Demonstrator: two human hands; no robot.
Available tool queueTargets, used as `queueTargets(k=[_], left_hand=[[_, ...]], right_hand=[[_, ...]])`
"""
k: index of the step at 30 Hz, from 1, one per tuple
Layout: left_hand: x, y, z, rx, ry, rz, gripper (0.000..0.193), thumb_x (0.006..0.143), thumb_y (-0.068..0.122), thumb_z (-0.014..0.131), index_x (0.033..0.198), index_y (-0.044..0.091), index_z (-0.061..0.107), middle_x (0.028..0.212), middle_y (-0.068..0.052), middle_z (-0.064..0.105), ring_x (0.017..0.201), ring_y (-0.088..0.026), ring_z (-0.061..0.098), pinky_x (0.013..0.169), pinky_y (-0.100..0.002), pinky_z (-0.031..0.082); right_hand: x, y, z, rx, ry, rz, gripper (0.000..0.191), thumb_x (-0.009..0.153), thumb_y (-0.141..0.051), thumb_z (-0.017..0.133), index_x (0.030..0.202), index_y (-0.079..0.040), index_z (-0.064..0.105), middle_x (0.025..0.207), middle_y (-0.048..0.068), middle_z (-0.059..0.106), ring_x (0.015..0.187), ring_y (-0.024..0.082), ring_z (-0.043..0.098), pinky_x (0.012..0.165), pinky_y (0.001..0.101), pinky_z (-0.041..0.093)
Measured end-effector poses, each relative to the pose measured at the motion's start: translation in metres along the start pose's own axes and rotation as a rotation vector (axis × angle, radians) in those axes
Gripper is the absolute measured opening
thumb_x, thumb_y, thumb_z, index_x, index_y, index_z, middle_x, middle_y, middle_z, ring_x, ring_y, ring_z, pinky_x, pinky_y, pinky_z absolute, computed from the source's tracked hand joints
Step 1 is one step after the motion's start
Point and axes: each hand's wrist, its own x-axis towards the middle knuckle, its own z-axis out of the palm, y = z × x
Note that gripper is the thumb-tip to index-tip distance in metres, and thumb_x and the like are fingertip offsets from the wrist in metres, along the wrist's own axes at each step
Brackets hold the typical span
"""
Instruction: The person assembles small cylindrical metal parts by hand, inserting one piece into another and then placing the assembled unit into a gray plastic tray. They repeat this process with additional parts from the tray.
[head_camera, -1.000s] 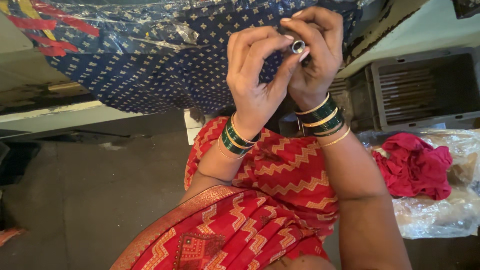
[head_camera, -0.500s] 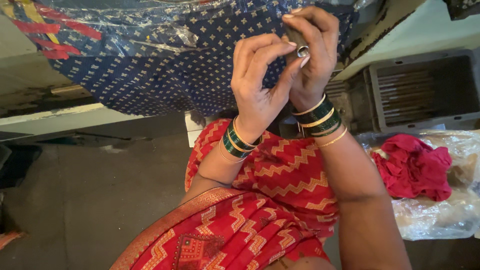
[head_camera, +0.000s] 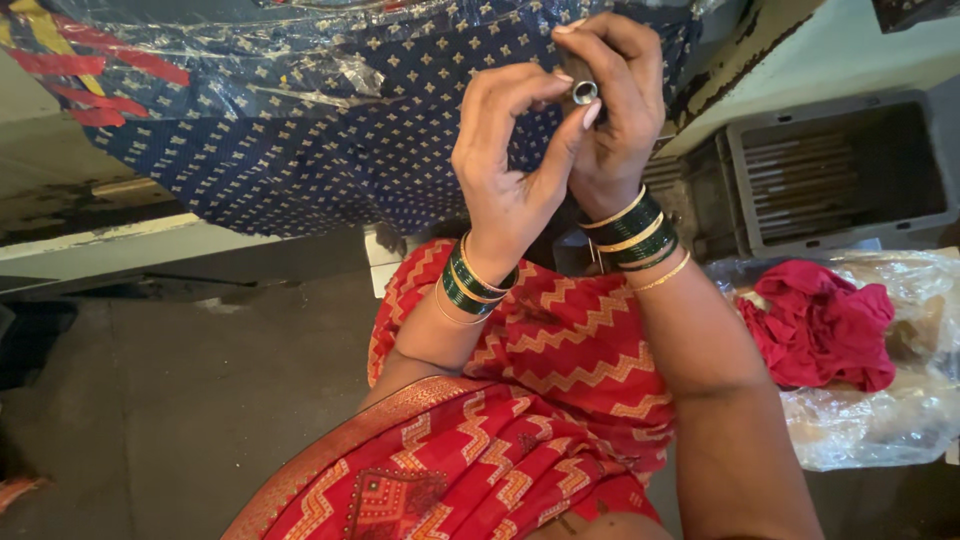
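Both hands (head_camera: 560, 140) pinch a small metal ring (head_camera: 584, 92).

One view is given, taken from the head and aimed steeply down; the red zigzag cloth (head_camera: 520, 400) is seen close, directly below the lens.

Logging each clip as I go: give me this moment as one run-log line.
left hand: pinching small metal ring | right hand: gripping same ring | height: raised above lap | backdrop: plastic-wrapped blue patterned cloth | right side: grey crate, red cloth
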Motion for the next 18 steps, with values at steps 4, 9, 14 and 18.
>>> queueTargets(k=[4, 9, 14, 18], left_hand=[[0.0005, -0.0007, 0.0012, -0.014, 0.005, -0.022, 0.026, 0.098, 0.008, 0.082, 0.118, 0.005, 0.065, 0.109, -0.005, 0.064, 0.092, -0.013, 0.062, 0.084, -0.023, 0.055], [0.0006, -0.0007, 0.001, -0.049, 0.005, -0.048, 0.023, 0.099, 0.007, 0.081, 0.117, 0.005, 0.065, 0.109, -0.005, 0.063, 0.091, -0.011, 0.061, 0.084, -0.022, 0.054], [0.004, -0.0041, -0.0021, -0.071, 0.023, -0.052, 0.026, 0.099, 0.006, 0.08, 0.119, 0.005, 0.064, 0.109, -0.004, 0.063, 0.092, -0.01, 0.062, 0.086, -0.022, 0.054], [0.0062, -0.0071, -0.0055, -0.095, 0.057, -0.053, 0.03, 0.099, 0.004, 0.08, 0.122, 0.005, 0.061, 0.107, -0.003, 0.062, 0.092, -0.009, 0.063, 0.088, -0.022, 0.054]], right_hand=[[0.0, -0.0028, -0.0043, -0.045, -0.018, 0.024, 0.031, 0.111, -0.024, 0.061, 0.132, -0.003, 0.069, 0.126, 0.011, 0.06, 0.108, 0.021, 0.063, 0.093, 0.0301, 0.053], [0.0, -0.004, -0.0065, -0.054, -0.029, 0.003, 0.027, 0.109, -0.017, 0.062, 0.13, -0.003, 0.068, 0.124, 0.011, 0.06, 0.107, 0.022, 0.061, 0.093, 0.0304, 0.051], [0.0001, -0.003, -0.0045, -0.045, -0.03, 0.012, 0.025, 0.108, -0.009, 0.064, 0.131, -0.003, 0.068, 0.123, 0.011, 0.06, 0.108, 0.022, 0.062, 0.094, 0.0305, 0.052], [-0.0009, -0.0047, -0.0033, -0.092, -0.037, 0.009, 0.024, 0.107, -0.007, 0.066, 0.131, -0.004, 0.069, 0.122, 0.01, 0.059, 0.107, 0.022, 0.061, 0.093, 0.0306, 0.051]])
